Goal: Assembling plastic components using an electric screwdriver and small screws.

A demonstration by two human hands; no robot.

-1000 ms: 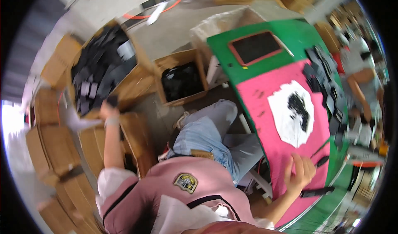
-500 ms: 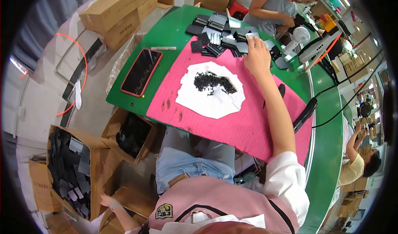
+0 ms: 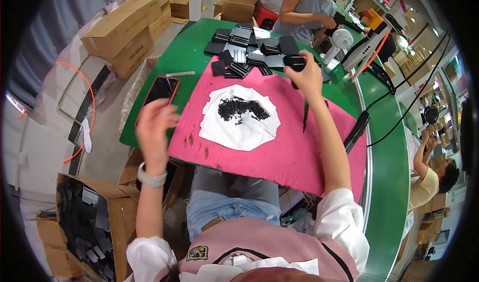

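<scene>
My right hand (image 3: 308, 77), at the far right of the pink mat (image 3: 294, 147), grips a flat black plastic piece (image 3: 293, 61) between thumb and fingers. Beside it lies a pile of black and grey plates (image 3: 238, 52), some stacked with slotted edges showing. My left hand (image 3: 153, 127) hovers over the near end of the red-cased phone (image 3: 163, 88), fingers apart and slightly blurred, holding nothing. Between the hands, a heap of tiny black screw-like parts (image 3: 234, 108) rests on a crumpled white cloth (image 3: 239, 136).
A black pen-shaped electric screwdriver (image 3: 357, 131) with a cable lies on the right. A dark thin tool (image 3: 305, 116) is near my right forearm. Past the pile stand a small white fan (image 3: 342, 40) and a co-worker (image 3: 304, 12). Lower left, a carton (image 3: 119, 217) holds black pieces.
My left hand has risen from beside the cartons at lower left to above the phone. My right hand has lifted a black piece from the pile. The view has shifted slightly.
</scene>
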